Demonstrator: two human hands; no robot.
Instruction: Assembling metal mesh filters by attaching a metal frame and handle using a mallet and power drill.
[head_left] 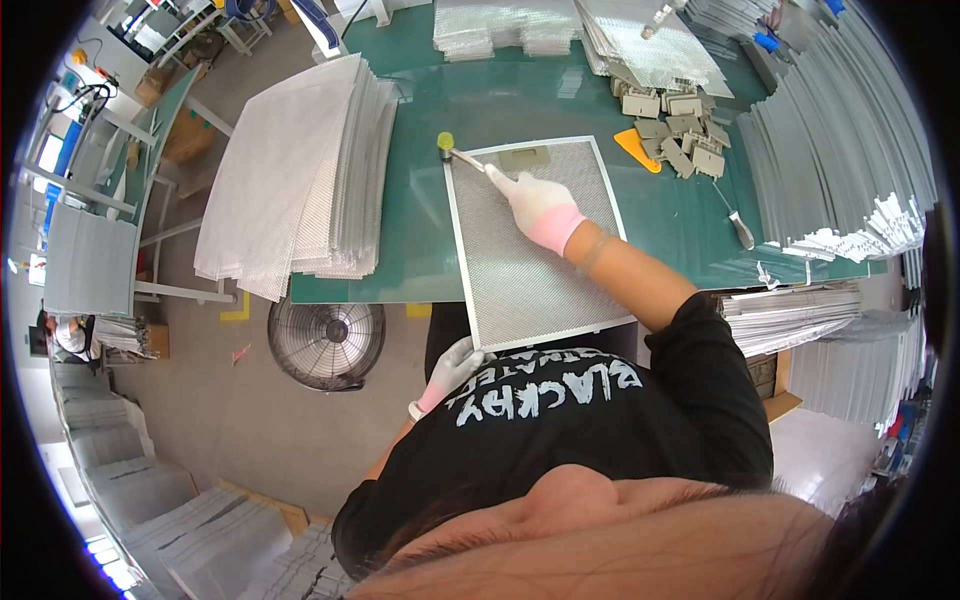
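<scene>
Largest, the green surface (422, 230), bordered on the right by a tall stack of grey panels (830, 150) and on the left by a pile of mesh sheets (285, 170). Next, the white-framed mesh panel (535, 270), lying at the middle of the surface, near end jutting past the edge toward the body; best kept fully supported under the far left corner. Then a heap of beige plates (685, 130), near the panel's far right side; good to keep off the frame. Right hand (543, 208), gloved, wrapped around the handle of a hammer. Left hand (458, 366), gloved, at the near left corner, fingers against the frame; cannot tell if pinching or just resting. Hold that corner steady against sliding. Smaller, the hammer (447, 147), head at the far left corner, contact unclear. Tap lightly, face square to the frame, clear of the mesh, likely quick to dent.
</scene>
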